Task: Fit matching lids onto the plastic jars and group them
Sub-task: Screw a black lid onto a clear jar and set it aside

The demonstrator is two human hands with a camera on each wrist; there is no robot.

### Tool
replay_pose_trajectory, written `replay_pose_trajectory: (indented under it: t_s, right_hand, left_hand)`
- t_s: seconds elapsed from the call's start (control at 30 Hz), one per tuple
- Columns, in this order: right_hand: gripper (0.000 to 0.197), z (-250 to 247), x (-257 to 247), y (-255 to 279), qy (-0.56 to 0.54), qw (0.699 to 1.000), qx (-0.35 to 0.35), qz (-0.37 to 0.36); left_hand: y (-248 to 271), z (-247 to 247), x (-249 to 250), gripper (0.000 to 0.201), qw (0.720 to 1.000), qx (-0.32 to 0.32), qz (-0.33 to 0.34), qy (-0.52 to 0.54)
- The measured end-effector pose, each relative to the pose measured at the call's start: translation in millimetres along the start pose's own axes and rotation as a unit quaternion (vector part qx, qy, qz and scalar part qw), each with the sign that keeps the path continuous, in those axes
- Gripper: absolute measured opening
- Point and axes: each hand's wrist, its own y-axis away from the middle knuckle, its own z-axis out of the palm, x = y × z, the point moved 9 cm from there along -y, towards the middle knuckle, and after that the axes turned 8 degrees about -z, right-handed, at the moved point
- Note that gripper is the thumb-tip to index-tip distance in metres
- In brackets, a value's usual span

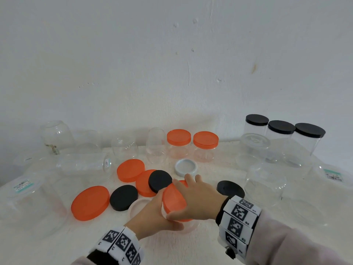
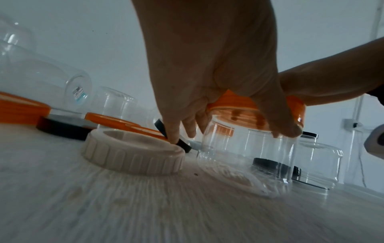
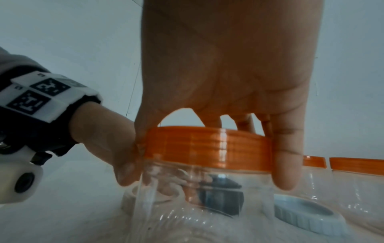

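A small clear jar stands on the white table near the front middle. An orange lid sits on its mouth, tilted in the head view. My left hand grips the jar from the left, with fingers and thumb curled round it just under the lid. My right hand comes from the right and grips the lid's rim from above, thumb on one side and fingers on the other. The jar body is empty.
Loose orange lids, black lids and white lids lie around the hands. Two orange-lidded jars stand behind, three black-lidded jars at back right. Several open clear jars crowd both sides.
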Motion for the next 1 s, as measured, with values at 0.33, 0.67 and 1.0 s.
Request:
replay_pose_trajectory:
  t_s: [0.33, 0.67, 1.0]
  right_hand:
    - [0.093, -51, 74, 0, -0.105, 0.988, 0.093, 0.06]
    - [0.091, -65, 166, -23, -0.049, 0.963, 0.113, 0.24]
    - [0.091, -57, 192, -57, -0.064, 0.949, 0.111, 0.288]
  left_hand:
    - [0, -30, -46, 0.097, 0.967, 0.03, -0.113, -0.228]
    - [-7, -52, -58, 0.074, 0.926, 0.111, -0.226, -0.281]
    - [-4, -69, -16, 0.047, 0.926, 0.114, -0.233, -0.274]
